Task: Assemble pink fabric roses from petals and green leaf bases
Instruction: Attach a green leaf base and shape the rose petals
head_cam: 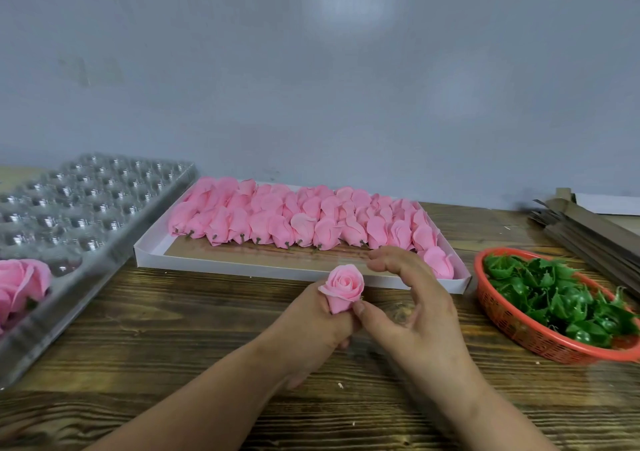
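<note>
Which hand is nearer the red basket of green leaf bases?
Right. The right hand is just left of the red basket; the left hand, holding the pink rose, sits farther left.
</note>
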### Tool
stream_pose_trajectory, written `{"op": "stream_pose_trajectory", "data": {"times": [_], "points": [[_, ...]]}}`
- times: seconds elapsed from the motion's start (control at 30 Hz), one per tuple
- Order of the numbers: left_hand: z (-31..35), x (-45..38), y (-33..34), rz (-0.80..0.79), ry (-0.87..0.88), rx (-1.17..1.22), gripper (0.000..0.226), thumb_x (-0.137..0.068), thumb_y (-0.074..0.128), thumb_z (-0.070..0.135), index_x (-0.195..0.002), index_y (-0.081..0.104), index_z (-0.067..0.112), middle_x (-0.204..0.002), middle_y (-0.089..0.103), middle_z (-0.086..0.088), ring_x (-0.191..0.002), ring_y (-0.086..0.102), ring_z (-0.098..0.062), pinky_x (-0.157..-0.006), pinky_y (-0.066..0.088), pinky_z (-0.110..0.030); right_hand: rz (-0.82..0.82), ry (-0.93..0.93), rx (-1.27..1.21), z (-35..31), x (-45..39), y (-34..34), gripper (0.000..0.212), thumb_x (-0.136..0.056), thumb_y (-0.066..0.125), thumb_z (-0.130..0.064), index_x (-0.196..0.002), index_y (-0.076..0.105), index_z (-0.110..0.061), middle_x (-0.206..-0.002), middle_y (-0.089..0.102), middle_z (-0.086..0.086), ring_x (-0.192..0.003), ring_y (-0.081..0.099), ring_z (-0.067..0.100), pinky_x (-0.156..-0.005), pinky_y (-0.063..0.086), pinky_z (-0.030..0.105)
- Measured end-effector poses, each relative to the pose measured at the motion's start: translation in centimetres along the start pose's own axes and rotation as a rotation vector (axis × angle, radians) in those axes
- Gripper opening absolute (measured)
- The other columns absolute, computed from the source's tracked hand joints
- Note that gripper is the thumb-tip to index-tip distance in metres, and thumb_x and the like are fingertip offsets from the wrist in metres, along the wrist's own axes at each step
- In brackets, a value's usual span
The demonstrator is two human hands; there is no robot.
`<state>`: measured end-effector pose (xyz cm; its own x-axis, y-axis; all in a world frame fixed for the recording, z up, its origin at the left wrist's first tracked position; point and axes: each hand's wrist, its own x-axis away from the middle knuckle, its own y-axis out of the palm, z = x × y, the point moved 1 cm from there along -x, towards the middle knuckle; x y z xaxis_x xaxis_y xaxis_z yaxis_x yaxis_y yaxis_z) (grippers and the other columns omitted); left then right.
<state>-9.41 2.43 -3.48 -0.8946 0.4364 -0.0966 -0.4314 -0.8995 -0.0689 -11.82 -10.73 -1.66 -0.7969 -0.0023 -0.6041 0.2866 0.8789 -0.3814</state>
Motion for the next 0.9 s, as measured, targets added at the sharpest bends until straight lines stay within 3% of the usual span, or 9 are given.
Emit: {"op": "stream_pose_trajectory", "data": {"times": [0.17, 0.23, 0.33, 0.47, 0.67, 0.83, 0.9], "points": [[0.9, 0.4, -0.1, -0.107, 0.062, 0.009, 0.045, -0.082, 0.052, 0.0, -0.068, 0.068, 0.039, -0.057, 0.058, 0.019, -0.057, 0.05, 0.006, -0.054, 0.041, -0.011, -0.105, 0.155, -0.137, 0.6, -0.1, 0.1, 0.016, -0.068, 0.08, -0.003, -0.075, 0.069, -0.012, -0.103, 0.064, -0.006, -0.103, 0.059, 0.008, -0.092, 0.044, 0.027], [1.0, 0.4, -0.1, -0.129, 0.099, 0.015, 0.049, -0.083, 0.052, -0.002, -0.085, 0.068, 0.044, -0.064, 0.062, 0.024, -0.059, 0.053, 0.01, -0.055, 0.042, -0.01, -0.121, 0.133, -0.18, 0.6, -0.1, 0.1, 0.013, -0.069, 0.078, 0.0, -0.074, 0.069, -0.008, -0.099, 0.065, -0.008, -0.098, 0.061, 0.008, -0.087, 0.046, 0.021], [0.7, 0.1, -0.1, -0.111, 0.112, 0.029, 0.046, -0.079, 0.055, 0.006, -0.113, 0.062, 0.035, -0.075, 0.065, 0.022, -0.063, 0.051, 0.008, -0.055, 0.042, -0.013, -0.134, 0.126, -0.222, 0.7, 0.0, 0.2, 0.011, -0.07, 0.076, 0.002, -0.076, 0.069, -0.005, -0.1, 0.065, -0.005, -0.097, 0.062, 0.007, -0.084, 0.047, 0.018], [0.6, 0.0, -0.1, -0.127, 0.15, 0.03, 0.044, -0.081, 0.056, 0.01, -0.093, 0.066, 0.05, -0.07, 0.063, 0.023, -0.062, 0.049, 0.007, -0.054, 0.041, -0.013, -0.135, 0.116, -0.271, 0.8, -0.1, 0.1, 0.01, -0.071, 0.073, 0.007, -0.073, 0.069, -0.002, -0.1, 0.065, -0.003, -0.094, 0.063, 0.006, -0.077, 0.047, 0.011], [0.8, 0.1, -0.1, -0.134, 0.148, 0.046, 0.033, -0.083, 0.06, 0.014, -0.097, 0.067, 0.043, -0.077, 0.066, 0.019, -0.064, 0.049, 0.005, -0.054, 0.04, -0.015, -0.182, 0.114, -0.298, 1.1, -0.3, -0.1, 0.013, -0.078, 0.067, 0.007, -0.072, 0.07, -0.004, -0.103, 0.063, 0.003, -0.098, 0.061, 0.011, -0.086, 0.047, 0.022], [1.0, 0.2, -0.2, -0.109, 0.163, 0.007, 0.039, -0.087, 0.057, 0.011, -0.107, 0.066, 0.043, -0.082, 0.065, 0.015, -0.065, 0.049, 0.006, -0.055, 0.04, -0.015, -0.17, 0.088, -0.304, 1.4, -0.2, 0.0, 0.013, -0.079, 0.068, 0.003, -0.073, 0.07, -0.008, -0.1, 0.066, -0.001, -0.099, 0.062, 0.014, -0.089, 0.048, 0.03], [1.2, 0.4, -0.4, -0.055, 0.149, -0.058, 0.036, -0.094, 0.055, 0.01, -0.092, 0.07, 0.043, -0.072, 0.063, 0.019, -0.06, 0.051, 0.01, -0.057, 0.04, -0.009, -0.142, 0.073, -0.288, 1.5, -0.1, 0.1, 0.005, -0.077, 0.071, -0.005, -0.077, 0.071, -0.009, -0.099, 0.068, 0.0, -0.1, 0.062, 0.015, -0.09, 0.048, 0.031]]}}
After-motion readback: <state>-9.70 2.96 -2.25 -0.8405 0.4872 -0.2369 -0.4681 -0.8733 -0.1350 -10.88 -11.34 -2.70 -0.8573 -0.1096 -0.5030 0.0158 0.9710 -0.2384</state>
